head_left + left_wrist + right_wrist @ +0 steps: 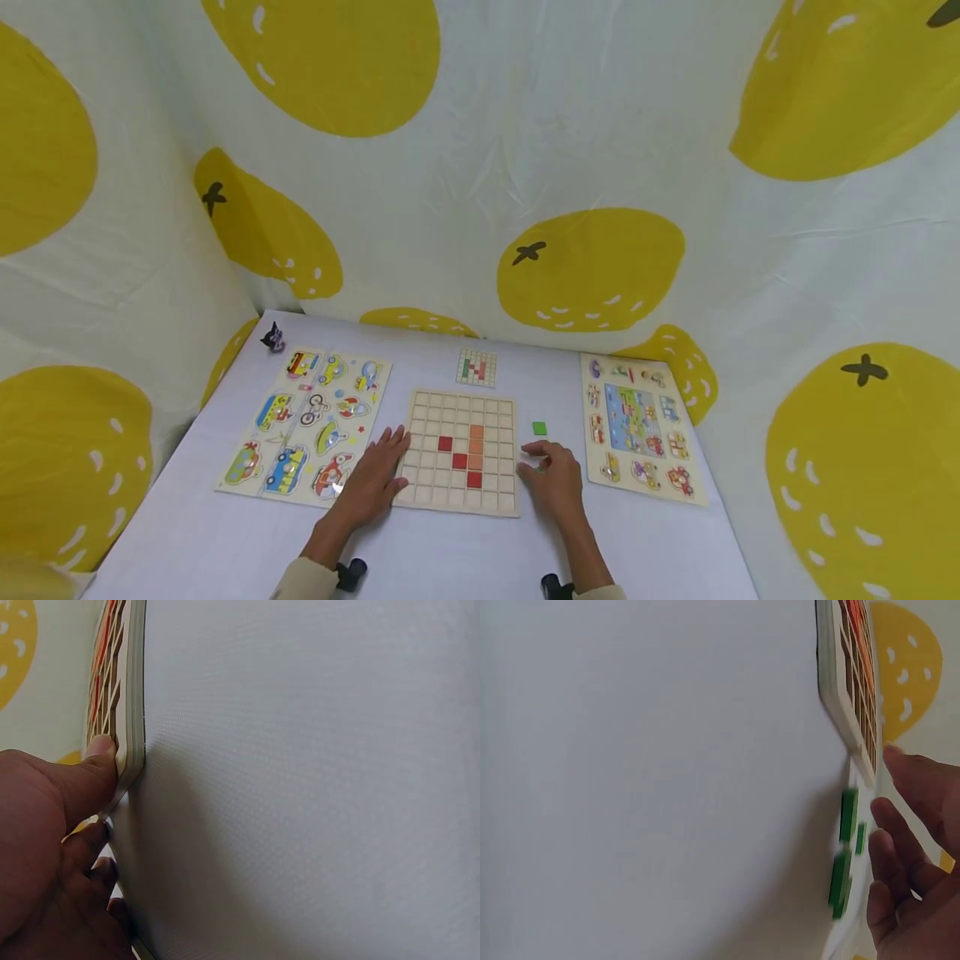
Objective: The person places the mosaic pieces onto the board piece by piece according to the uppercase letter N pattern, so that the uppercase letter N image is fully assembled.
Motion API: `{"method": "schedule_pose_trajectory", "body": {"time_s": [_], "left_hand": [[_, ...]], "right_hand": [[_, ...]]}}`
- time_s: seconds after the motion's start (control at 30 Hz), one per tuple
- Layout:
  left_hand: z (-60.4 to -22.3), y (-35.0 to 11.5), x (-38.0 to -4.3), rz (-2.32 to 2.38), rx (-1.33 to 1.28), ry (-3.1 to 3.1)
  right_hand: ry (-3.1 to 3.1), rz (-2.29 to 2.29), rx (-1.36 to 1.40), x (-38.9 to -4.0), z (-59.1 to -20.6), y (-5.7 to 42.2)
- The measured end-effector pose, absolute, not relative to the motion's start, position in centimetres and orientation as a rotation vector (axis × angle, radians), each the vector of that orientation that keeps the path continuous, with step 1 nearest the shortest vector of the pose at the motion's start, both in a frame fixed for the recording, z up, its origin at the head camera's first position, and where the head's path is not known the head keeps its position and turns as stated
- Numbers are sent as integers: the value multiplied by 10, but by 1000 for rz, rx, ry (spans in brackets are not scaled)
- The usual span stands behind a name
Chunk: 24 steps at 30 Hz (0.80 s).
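A wooden grid board [427, 492] lies in the middle of the table, with red tiles [460, 460] on a diagonal and an orange column [476, 446] in its cells. My left hand [372, 479] rests at its left edge, fingers stretched out; in the left wrist view the thumb [94, 776] presses on the rim. Just off the right edge, my right hand [553, 479] hovers with loosely bent fingers and nothing between them. A green tile [539, 427] lies beyond its fingertips. The right wrist view shows several green tiles [841, 877] on the table under this hand.
Behind the board lies a small pattern card [477, 368] with a coloured grid. A vehicle puzzle [303, 425] is at the left, another picture puzzle [637, 429] at the right. A small dark figurine [273, 337] stands in the back left corner. Lemon-printed curtains [465, 183] enclose the table.
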<state>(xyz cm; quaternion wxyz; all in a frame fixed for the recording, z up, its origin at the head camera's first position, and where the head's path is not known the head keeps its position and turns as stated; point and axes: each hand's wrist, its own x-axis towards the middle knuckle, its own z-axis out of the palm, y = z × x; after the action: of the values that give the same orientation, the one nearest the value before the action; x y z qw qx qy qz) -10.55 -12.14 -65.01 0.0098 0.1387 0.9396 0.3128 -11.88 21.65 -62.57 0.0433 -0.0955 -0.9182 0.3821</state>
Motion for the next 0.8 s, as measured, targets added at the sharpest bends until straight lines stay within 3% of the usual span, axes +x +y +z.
{"method": "schedule_pose_trajectory", "body": {"time_s": [0.3,0.8], "left_hand": [[-646,-121,-108,978,445,2909],[-648,-122,-109,959,424,2911]], "right_hand": [[-2922,1004,-206,-105,-623,241],[-2839,1009,-200,-113,-628,230]]}}
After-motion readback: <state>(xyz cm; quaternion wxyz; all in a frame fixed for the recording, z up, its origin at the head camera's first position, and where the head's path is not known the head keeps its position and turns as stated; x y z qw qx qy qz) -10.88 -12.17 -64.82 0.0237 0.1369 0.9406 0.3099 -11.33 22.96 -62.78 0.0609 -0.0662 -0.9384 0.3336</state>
